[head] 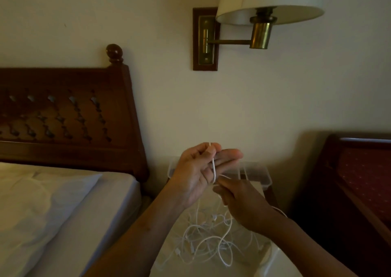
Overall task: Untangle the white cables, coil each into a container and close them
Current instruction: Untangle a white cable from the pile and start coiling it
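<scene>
Two hands work above the table (167,253). Left hand (194,177), palm up: grip pinches the end of one thin white cable (214,168), which runs down across its fingers. Right hand (243,204) just below: grip pinches the same cable. Tangled pile of white cables (211,240) lies mid-table; clear plastic compartment container (256,174) at the far edge.

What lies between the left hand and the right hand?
In the head view, only a short stretch of white cable lies there, running from the left hand, which pinches it, down to the right hand.
</scene>
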